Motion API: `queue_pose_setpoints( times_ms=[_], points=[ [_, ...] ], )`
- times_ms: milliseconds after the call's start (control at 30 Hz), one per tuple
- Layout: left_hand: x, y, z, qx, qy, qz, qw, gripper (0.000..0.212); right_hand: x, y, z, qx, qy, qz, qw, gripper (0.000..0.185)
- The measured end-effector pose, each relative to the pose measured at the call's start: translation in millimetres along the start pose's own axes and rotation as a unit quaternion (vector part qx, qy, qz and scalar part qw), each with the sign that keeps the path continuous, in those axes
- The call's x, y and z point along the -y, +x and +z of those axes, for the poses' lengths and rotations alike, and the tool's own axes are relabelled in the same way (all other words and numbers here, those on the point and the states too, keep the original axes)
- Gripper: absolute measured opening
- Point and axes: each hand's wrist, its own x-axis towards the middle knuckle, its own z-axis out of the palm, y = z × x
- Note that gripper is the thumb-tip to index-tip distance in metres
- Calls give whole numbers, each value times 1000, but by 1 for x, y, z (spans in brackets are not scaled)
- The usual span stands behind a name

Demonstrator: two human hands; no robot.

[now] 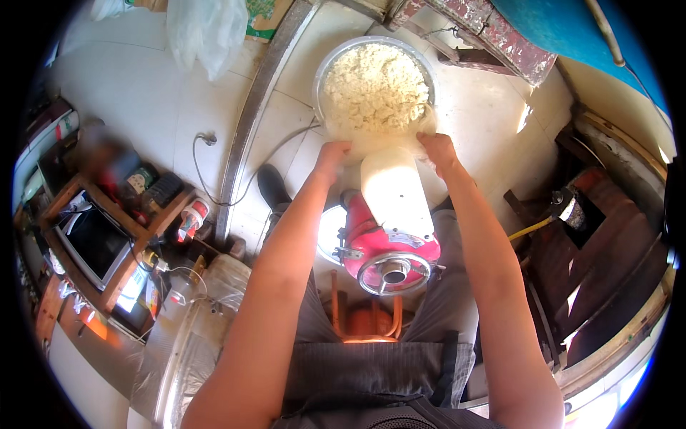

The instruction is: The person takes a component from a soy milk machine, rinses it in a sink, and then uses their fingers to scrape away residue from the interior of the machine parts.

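In front of me a round metal basin (437, 69) stands on the tiled floor, filled with pale, crumbly dough (375, 86). At its near rim a thin, pale, partly see-through sheet (383, 142) stretches between my hands; I cannot tell whether it is dough or plastic. My left hand (335, 156) grips its left side, and my right hand (437, 152) pinches its right side. Just below the sheet, between my legs, is a red machine (394, 241) with a white chute plate (396, 187) pointing towards the basin. A metal handwheel (395, 273) faces me.
A power cord (289, 137) with a loose plug crosses a raised sill (252, 123) on the left. Beyond it are a wooden frame with a screen (96, 238) and a red-and-white tub (194, 212). A worn bench (482, 32) stands far right; dark wooden furniture (611, 241) is nearer.
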Motion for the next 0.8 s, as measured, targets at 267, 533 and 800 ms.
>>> queue_pose_setpoints(
  times_ms=[267,533,800],
  points=[
    [40,39,-47,-13,363,219,906,28,-18,18,38,-96,-9,-31,995,23],
    [-63,-50,15,5,184,193,964,39,35,-42,-17,-148,-115,-270,944,43],
    [-122,-107,45,-1,53,259,965,42,89,-75,-48,-225,-85,-417,876,41]
  ],
)
